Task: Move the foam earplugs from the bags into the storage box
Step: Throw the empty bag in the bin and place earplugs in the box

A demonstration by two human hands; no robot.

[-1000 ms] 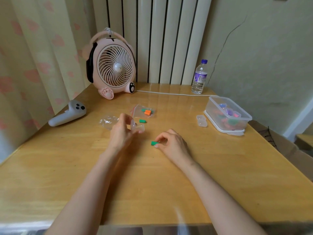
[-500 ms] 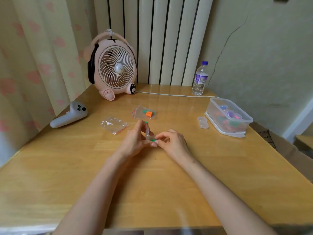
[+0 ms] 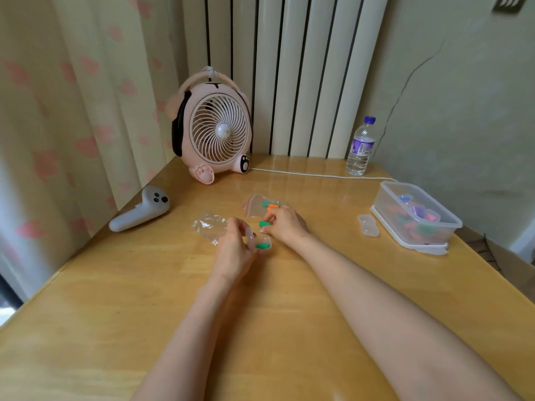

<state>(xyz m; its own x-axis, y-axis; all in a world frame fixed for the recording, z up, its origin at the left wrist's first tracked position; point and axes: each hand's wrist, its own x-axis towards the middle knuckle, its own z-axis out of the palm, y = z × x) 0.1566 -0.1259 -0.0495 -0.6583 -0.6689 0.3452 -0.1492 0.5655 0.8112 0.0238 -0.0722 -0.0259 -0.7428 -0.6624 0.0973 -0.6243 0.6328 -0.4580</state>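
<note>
My left hand (image 3: pixel 234 250) holds a small clear case (image 3: pixel 260 243) with a green earplug (image 3: pixel 262 246) lying in it. Just beyond it, my right hand (image 3: pixel 285 224) pinches a second green earplug (image 3: pixel 264 224) at the table surface. Behind the right hand lies a clear zip bag (image 3: pixel 254 204) with a green and an orange earplug inside. A crumpled clear bag (image 3: pixel 208 227) lies left of my left hand; I see nothing inside it. The clear storage box (image 3: pixel 445 224) stands open at the right, with coloured earplugs and small cases in it.
Another small clear case (image 3: pixel 368 229) lies left of the box, whose lid (image 3: pixel 428 248) sits under it. A pink desk fan (image 3: pixel 215 128) and its white cable (image 3: pixel 318 175) are at the back, a water bottle (image 3: pixel 360 146) back right, a grey controller (image 3: pixel 139 212) at the left.
My right hand brought a green earplug to the case in my left hand, left it there, then moved away to a second green earplug by the bag. The camera tilted up.
</note>
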